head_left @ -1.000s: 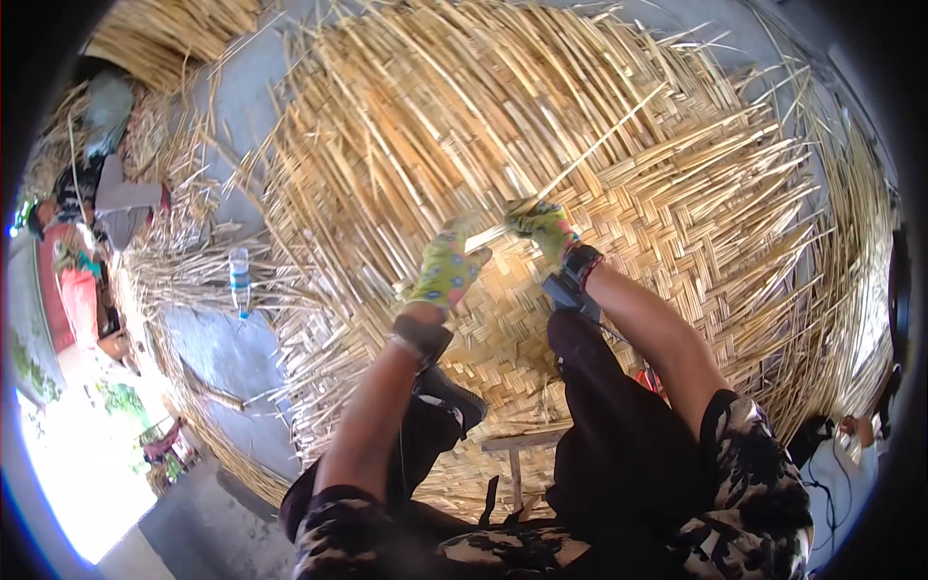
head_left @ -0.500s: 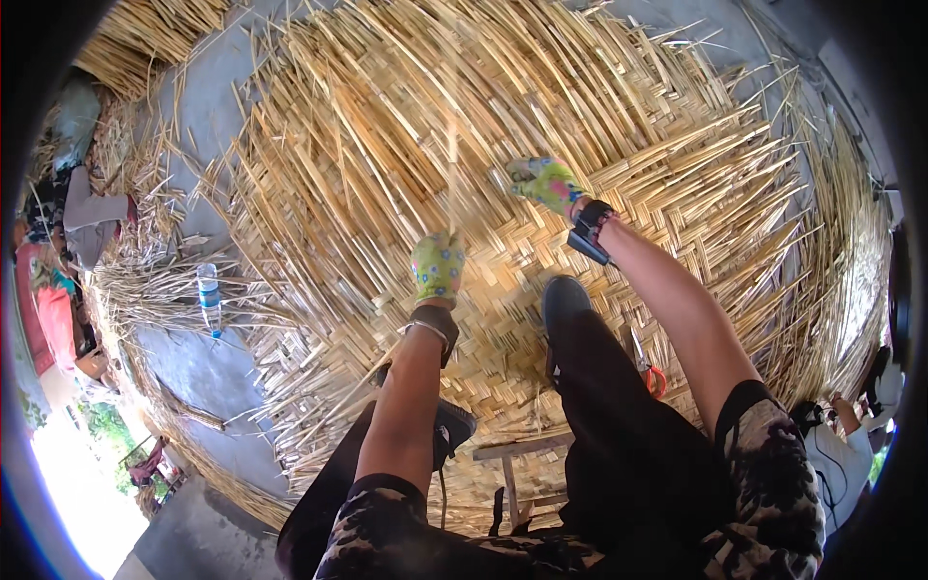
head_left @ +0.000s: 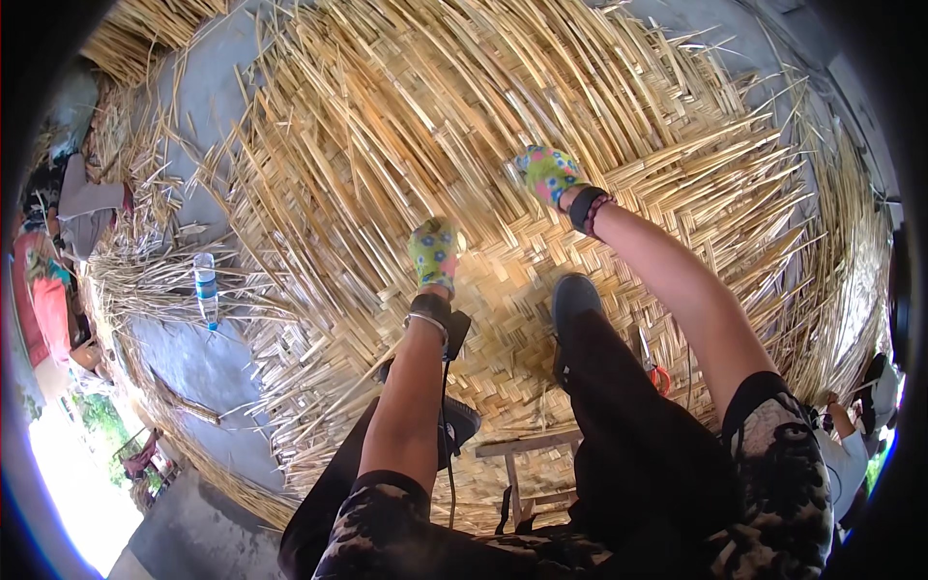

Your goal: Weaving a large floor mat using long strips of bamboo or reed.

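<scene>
My left hand [head_left: 433, 249], in a green flowered glove, rests low over the reed strips [head_left: 377, 145] at the border of the woven mat [head_left: 503, 377]; its fingertips are hidden. Farther up and to the right, my right hand [head_left: 547, 176], gloved alike, has its fingers curled down onto the strips, and what they grip is too small to make out. My dark shoe [head_left: 575, 300] stands on the weave below it. Scissors with orange handles [head_left: 658, 377] lie beside that leg, partly behind it.
A plastic bottle [head_left: 206, 280] lies on reed scraps at left. Co-workers are at the left [head_left: 82, 208] and right [head_left: 841, 449] edges. A wooden stool [head_left: 512, 454] is under me. More reed bundles [head_left: 145, 34] lie at the upper left, on grey floor [head_left: 203, 377].
The long pale strip that was between my hands is no longer visible raised. My right hand has moved up and right, away from my left, which rose slightly over the last half second.
</scene>
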Motion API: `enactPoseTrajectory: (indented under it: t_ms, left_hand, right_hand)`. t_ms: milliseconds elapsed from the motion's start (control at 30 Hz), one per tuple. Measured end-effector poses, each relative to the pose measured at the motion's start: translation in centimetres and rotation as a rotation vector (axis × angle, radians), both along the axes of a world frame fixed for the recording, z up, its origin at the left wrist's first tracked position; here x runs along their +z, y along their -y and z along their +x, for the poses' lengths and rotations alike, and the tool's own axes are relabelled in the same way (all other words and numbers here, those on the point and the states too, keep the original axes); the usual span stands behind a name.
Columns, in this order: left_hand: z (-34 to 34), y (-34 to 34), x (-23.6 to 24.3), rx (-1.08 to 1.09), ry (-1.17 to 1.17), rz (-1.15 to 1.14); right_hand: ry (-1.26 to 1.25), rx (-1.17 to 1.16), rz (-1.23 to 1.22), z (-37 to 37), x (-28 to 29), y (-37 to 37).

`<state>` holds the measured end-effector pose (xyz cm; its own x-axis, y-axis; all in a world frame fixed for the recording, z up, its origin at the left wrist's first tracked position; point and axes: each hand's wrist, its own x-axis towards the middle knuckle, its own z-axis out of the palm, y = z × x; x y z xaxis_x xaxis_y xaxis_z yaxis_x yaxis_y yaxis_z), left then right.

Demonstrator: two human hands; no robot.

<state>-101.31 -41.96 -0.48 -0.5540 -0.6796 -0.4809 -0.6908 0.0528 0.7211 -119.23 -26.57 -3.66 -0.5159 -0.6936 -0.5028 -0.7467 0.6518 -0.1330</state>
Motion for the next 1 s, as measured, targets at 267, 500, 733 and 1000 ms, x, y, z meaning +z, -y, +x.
enactPoseTrajectory:
  t_ms: [267, 500, 733, 1000]
  left_hand:
    - [0.1, 0.5, -0.1, -0.273, -0.145, -0.217]
    - [-0.2, 0.2, -0.2, -0.242, -0.117, -0.334]
    - [0.2, -0.6, 0.2, -0.163, -0.249, -0.252]
    - [-0.8, 0.9, -1.2, -0.142, -0.169, -0.052]
  right_hand:
    - [0.284, -0.263, -0.353, 0.2, 0.9, 0.6]
    - [0.267, -0.084, -0.281, 0.4, -0.1, 0.8]
    - [1.472, -0.915, -1.088, 1.8, -4.5, -1.8]
    - [1.691, -1.730, -0.980, 1.3, -1.7, -1.1]
